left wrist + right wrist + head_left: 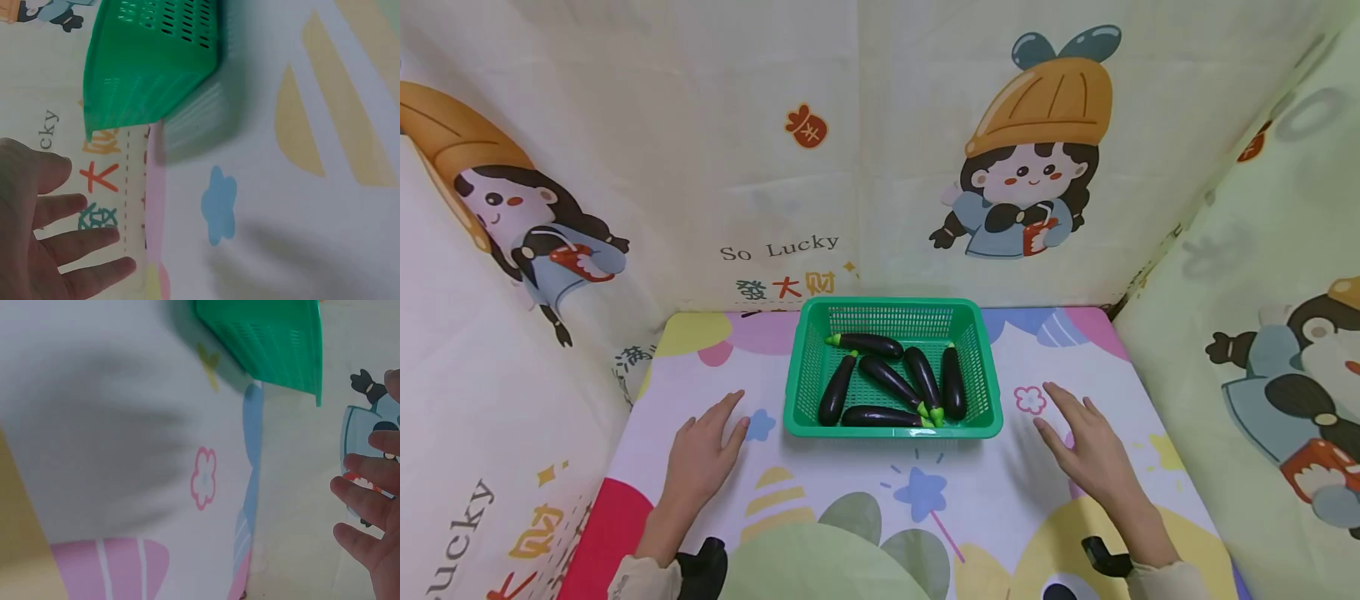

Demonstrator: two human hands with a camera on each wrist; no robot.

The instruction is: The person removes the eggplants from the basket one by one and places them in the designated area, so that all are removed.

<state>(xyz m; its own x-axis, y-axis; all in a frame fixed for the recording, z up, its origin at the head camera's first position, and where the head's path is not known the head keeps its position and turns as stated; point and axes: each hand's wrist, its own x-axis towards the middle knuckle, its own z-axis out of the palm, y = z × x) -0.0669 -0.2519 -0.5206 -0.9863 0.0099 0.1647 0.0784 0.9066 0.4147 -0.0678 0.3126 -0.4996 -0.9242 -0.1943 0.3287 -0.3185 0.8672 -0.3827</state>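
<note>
A green plastic basket (892, 432) with mesh sides stands at the back middle of the table. Several dark purple eggplants (891, 382) with green stems lie inside it, in different directions. My left hand (702, 450) hovers left of the basket, fingers extended and apart from it, holding nothing. On the other side, my right hand (1090, 450) is likewise spread in the air, with a gap between it and the basket. Each wrist view shows the near end of the basket, the left hand (69, 244) in one and the right hand (375, 487) in the other; the eggplants are hidden there.
A cloth with colourful cartoon prints covers the table (850, 475). Pale printed curtains (887, 208) enclose it at the back and both sides, close behind the basket. Black straps (703, 567) sit at the wrists, over light sleeves.
</note>
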